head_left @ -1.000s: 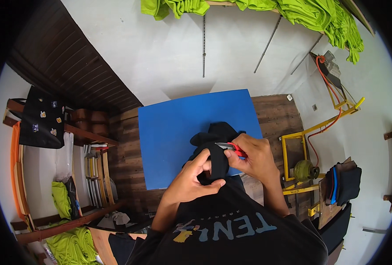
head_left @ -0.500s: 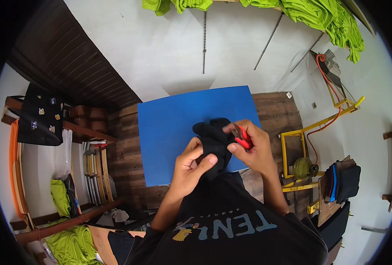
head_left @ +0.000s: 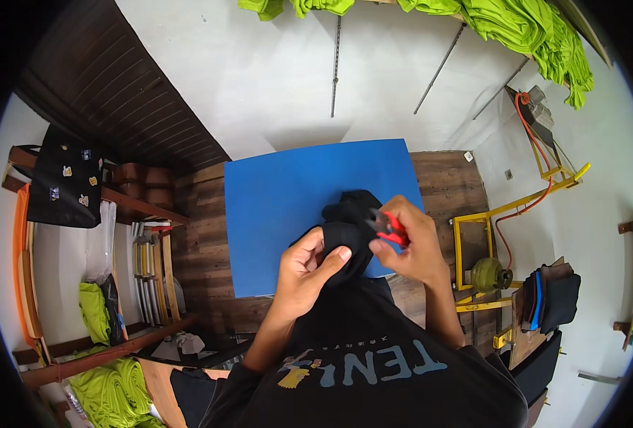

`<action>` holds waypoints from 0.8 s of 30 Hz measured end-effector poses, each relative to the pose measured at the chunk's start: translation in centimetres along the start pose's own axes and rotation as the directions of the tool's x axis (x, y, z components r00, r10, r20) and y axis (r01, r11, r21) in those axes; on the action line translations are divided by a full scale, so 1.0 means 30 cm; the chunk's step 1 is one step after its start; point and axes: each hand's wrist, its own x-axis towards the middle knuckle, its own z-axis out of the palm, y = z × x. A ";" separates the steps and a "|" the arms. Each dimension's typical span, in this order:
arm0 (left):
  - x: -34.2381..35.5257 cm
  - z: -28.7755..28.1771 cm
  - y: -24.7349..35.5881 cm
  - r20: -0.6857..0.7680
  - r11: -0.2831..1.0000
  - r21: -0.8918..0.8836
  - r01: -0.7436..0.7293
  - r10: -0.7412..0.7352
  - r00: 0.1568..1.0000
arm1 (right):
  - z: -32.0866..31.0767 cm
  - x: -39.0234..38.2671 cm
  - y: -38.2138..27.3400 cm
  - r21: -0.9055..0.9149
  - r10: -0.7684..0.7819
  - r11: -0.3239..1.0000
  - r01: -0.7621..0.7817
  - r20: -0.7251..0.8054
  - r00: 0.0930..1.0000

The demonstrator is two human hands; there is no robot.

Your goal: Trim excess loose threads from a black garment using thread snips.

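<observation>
Bunched black cloth (head_left: pixel 348 242) hangs in front of me over the near part of a blue tabletop (head_left: pixel 281 185). My left hand (head_left: pixel 306 271) pinches its left side between thumb and fingers. Closed round a small cutting tool with red handles (head_left: pixel 396 228), perhaps thread snips, is my right hand (head_left: pixel 415 239). The tool's grey blades, a little blurred, point left at the cloth's upper right side. Whether they touch the fabric I cannot tell. Folds of the cloth hide the fingertips of my left hand.
A yellow metal frame (head_left: pixel 466 246) with a red hose and a round green tank (head_left: pixel 489 274) stands on the right. Near it lie folded dark garments (head_left: pixel 555 296). Left are shelves with a black bag (head_left: pixel 67 185) and lime-green cloth (head_left: pixel 113 392). More green cloth (head_left: pixel 505 28) lies high on the far shelf.
My right hand has turned slightly, and the red-handled tool has tilted with it. The black cloth's upper folds have shifted a little right. My left hand keeps its pinch.
</observation>
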 end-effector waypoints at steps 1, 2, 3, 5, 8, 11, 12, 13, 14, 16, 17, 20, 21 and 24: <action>0.000 0.003 0.001 0.020 1.000 0.018 -0.006 0.006 1.000 | -0.013 -0.001 -0.004 -0.056 -0.016 0.998 0.022 0.098 0.995; 0.001 0.006 0.002 0.043 0.999 0.036 -0.013 0.011 0.999 | -0.021 -0.001 -0.007 -0.111 -0.027 0.993 0.049 0.193 0.981; 0.001 0.008 0.003 0.045 0.999 0.038 -0.011 0.009 0.999 | -0.011 -0.004 -0.017 -0.181 -0.047 0.980 0.082 0.187 0.981; -0.001 0.013 0.009 0.069 0.989 0.144 -0.034 0.024 0.997 | 0.002 -0.002 -0.036 -0.226 -0.075 0.968 0.112 0.165 0.983; 0.000 0.026 0.021 0.070 0.974 0.223 -0.037 0.022 0.997 | 0.001 -0.002 -0.049 -0.305 -0.119 0.939 0.158 0.142 0.983; -0.010 -0.006 -0.020 0.082 0.932 0.355 -0.071 0.045 0.996 | -0.005 -0.002 -0.052 -0.353 -0.139 0.918 0.182 0.143 0.980; -0.007 -0.006 -0.019 0.084 0.932 0.356 -0.070 0.043 0.996 | -0.006 0.000 -0.051 -0.362 -0.143 0.913 0.190 0.152 0.978; -0.004 -0.004 -0.017 0.092 0.927 0.365 -0.085 0.055 0.994 | -0.006 0.002 -0.054 -0.362 -0.143 0.913 0.189 0.150 0.978; -0.004 -0.003 -0.016 0.101 0.923 0.373 -0.099 0.066 0.993 | -0.006 0.003 -0.060 -0.348 -0.129 0.921 0.176 0.153 0.980; -0.005 0.000 -0.002 0.102 0.902 0.422 -0.089 0.050 0.993 | -0.005 0.002 -0.060 -0.334 -0.116 0.929 0.162 0.156 0.981; -0.006 0.001 0.004 0.102 0.879 0.470 -0.081 0.037 0.994 | -0.003 0.001 -0.053 -0.328 -0.124 0.931 0.163 0.137 0.983; -0.003 0.000 0.009 0.148 0.821 0.548 -0.161 0.094 0.985 | -0.008 0.000 -0.039 -0.316 -0.113 0.936 0.156 0.151 0.982; -0.003 0.004 0.014 0.149 0.822 0.547 -0.161 0.094 0.984 | -0.009 -0.002 -0.036 -0.313 -0.093 0.938 0.147 0.184 0.979; -0.004 0.013 0.027 0.134 0.750 0.636 -0.184 0.128 0.983 | -0.005 -0.003 -0.032 -0.325 -0.071 0.937 0.128 0.182 0.981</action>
